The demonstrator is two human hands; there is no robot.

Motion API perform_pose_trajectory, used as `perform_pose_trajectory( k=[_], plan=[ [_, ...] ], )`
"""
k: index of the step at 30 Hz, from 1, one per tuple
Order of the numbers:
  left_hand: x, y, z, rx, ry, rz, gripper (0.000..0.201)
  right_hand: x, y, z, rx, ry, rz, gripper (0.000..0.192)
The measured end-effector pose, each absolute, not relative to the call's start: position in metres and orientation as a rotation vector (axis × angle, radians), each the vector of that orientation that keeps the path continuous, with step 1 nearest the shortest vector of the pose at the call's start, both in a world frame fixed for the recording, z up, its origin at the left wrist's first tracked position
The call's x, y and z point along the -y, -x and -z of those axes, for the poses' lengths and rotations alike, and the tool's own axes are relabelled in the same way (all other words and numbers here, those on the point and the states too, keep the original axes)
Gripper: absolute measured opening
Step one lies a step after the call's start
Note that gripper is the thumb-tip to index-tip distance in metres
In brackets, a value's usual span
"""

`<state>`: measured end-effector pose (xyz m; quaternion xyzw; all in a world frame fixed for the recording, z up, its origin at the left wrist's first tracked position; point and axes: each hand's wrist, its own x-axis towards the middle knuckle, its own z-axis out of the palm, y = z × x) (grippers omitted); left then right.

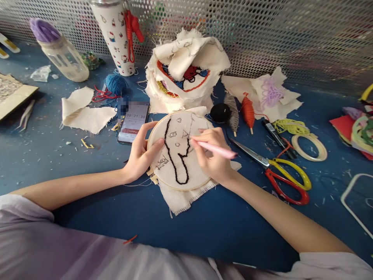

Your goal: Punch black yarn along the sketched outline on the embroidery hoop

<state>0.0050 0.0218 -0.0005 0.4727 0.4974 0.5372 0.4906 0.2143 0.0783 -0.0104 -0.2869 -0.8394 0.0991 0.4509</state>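
Cream cloth (pixel 175 157) in a round pale wooden hoop (pixel 186 189), centre of the frame
The left grip (pixel 142 155) pinches the hoop's rim, thumb on top, seemingly to steady it; the right grip (pixel 214 155) is wrapped round a slim pink pen-like tool (pixel 217 149), its tip hard to make out. The left fingertips beneath are hidden; upper centre, folded cream fabric (pixel 214 54) partly covers red-and-blue stitching (pixel 190 74).
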Motion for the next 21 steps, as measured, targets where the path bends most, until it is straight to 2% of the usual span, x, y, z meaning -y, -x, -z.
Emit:
perform_pose_trajectory(
  k=[3, 10, 21],
  plan=[
    [-0.022, -0.005, 0.000, -1.215, -1.180, -1.308, 0.039, -0.080, -0.210, 0.005, 2.198, 0.688, -0.141, 0.020],
    [-0.020, -0.007, 0.001, -1.231, -1.135, -1.326, 0.036, -0.083, -0.211, -0.013, 2.114, 0.836, -0.475, 0.004],
    [-0.022, -0.006, 0.003, -1.204, -1.107, -1.289, 0.036, -0.086, -0.213, 0.006, 1.784, 0.682, -0.614, 0.008]
  ],
)
